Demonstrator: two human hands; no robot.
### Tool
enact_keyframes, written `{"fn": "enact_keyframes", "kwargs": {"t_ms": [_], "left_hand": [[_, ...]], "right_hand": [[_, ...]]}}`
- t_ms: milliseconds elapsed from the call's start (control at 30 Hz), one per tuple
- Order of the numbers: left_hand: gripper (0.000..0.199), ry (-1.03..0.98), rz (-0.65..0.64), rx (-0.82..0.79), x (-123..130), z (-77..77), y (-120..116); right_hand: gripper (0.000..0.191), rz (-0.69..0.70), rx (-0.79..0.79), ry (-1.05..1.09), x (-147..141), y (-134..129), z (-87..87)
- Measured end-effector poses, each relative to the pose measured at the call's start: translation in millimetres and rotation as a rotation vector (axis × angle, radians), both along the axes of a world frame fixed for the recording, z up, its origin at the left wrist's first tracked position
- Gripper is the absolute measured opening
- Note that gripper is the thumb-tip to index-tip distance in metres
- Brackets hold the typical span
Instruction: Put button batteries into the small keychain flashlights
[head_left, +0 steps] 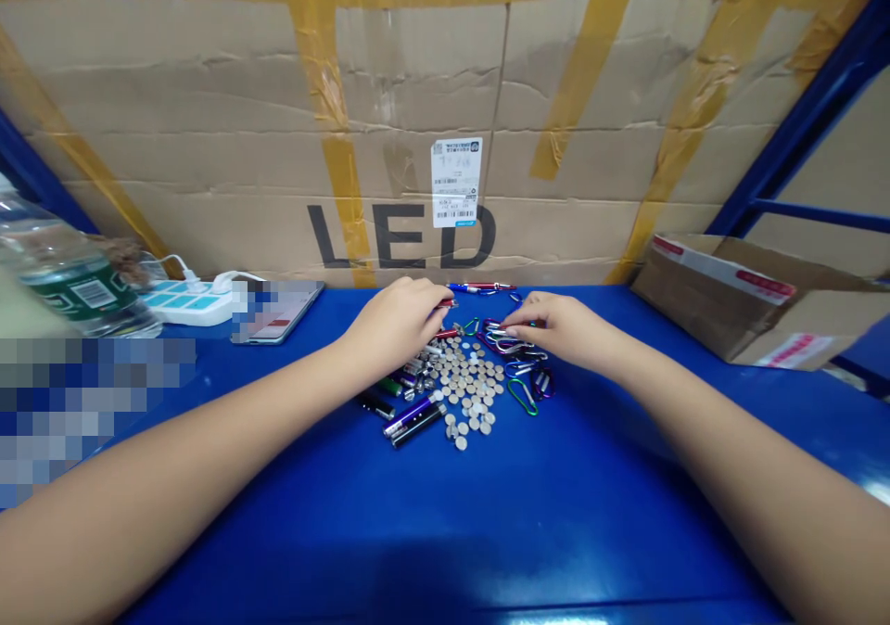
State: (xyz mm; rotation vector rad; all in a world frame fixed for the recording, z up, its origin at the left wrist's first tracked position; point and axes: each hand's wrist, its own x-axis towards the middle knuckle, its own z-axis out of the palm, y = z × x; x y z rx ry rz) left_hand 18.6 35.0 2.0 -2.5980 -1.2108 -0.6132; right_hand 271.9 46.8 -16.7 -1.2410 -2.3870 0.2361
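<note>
My left hand (407,317) is closed around a small red penlight (446,304), mostly hidden by the fingers. It hovers over the left side of a pile of small silver discs (469,375) that look like button cells. Under and in front of it lie more slim penlights, among them a blue one (412,415) and a black one (418,427). Over on the right, my right hand (560,325) pinches with thumb and fingertips at a heap of coloured carabiners (528,365). A green carabiner (523,397) lies at the heap's near edge.
Behind the blue table (445,532) stands a large taped carton (389,78). An open cardboard box (737,305) is at the right. At left are a power strip (184,302), a phone-like flat device (285,314) and a water bottle (76,277). Blue-and-red pens (479,287) lie at the back.
</note>
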Motion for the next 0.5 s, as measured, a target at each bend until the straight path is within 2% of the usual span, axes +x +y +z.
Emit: {"fn": "enact_keyframes", "kwargs": {"t_ms": [133, 267, 367, 500], "left_hand": [[0.027, 0.004, -0.031, -0.015, -0.2, -5.0, 2.4], [0.028, -0.085, -0.118, -0.05, 1.5, -3.6, -1.3], [0.021, -0.148, -0.216, -0.014, 1.4, -3.9, -3.9], [0.016, -0.155, -0.367, 0.112, -0.2, -7.4, -3.8]], "right_hand": [[0.017, 0.023, -0.016, -0.047, -3.3, -2.1, -2.1], [0.021, -0.013, 0.016, 0.16, -17.3, -16.5, 7.4], [0.029, 0.042, -0.222, 0.337, -31.1, -28.2, 13.4], [0.025, 0.033, -0.345, 0.454, -42.7, -34.1, 11.1]]}}
